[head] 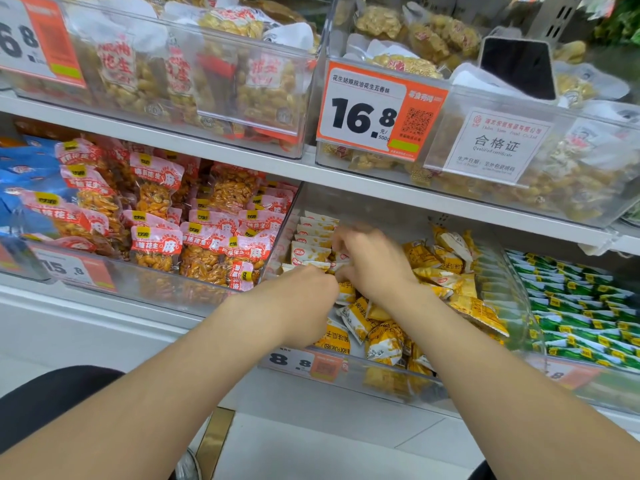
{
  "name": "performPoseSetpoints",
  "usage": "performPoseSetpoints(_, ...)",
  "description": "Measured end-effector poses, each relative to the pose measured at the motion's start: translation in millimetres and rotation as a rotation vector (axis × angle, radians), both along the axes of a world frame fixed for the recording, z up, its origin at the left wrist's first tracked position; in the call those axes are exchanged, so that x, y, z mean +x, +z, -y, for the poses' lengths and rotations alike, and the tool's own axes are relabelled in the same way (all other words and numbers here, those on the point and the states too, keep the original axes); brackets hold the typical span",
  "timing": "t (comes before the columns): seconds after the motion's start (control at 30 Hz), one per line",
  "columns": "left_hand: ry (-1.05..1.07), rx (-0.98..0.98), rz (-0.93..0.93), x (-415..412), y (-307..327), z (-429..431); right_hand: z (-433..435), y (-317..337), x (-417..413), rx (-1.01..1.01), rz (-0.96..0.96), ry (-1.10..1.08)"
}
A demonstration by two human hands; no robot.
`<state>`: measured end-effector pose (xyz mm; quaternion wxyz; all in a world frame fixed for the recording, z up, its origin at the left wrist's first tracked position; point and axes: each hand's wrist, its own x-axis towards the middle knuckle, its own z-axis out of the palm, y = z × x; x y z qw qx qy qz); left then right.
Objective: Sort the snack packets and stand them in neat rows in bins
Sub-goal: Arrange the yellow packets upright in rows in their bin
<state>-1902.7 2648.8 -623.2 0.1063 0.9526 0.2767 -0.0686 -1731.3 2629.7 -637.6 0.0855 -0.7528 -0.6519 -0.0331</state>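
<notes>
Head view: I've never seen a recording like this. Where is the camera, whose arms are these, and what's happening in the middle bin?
There is no machine here. One camera sits on a person's head, looking down at their own bare arms. The left hand and right hand reach into a clear shelf bin of yellow-and-white snack packets. At its back left a row of packets stands upright; the loose packets at the front and right lie jumbled. Both hands are at the row's near end, but blur and the hands' backs hide whether they grip a packet. Red packets fill the bin to the left, green packets the one to the right.
</notes>
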Motion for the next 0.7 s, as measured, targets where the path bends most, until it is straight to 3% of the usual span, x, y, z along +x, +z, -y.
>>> performPoseSetpoints(0.07, 0.001, -0.009, 0.007, -1, 0, -1, 6, 8, 3, -0.02, 0.113, -0.108)
performPoseSetpoints(0.17, -0.004, -0.001, 0.037, -2, -2, -2, 19, 20, 9, -0.129, 0.076, -0.179)
performPoseSetpoints(0.33, -0.051, 0.082, 0.201, 7, -3, -1, 41, 25, 13, -0.374, 0.117, -0.094)
performPoseSetpoints(0.53, -0.045, 0.176, 0.042, 16, -5, 11, 39, 19, 7, -0.464, 0.235, -0.164)
performPoseSetpoints(0.7, -0.012, 0.095, -0.107, 20, -9, 12, 39, 25, 8, -0.565, 0.192, -0.155)
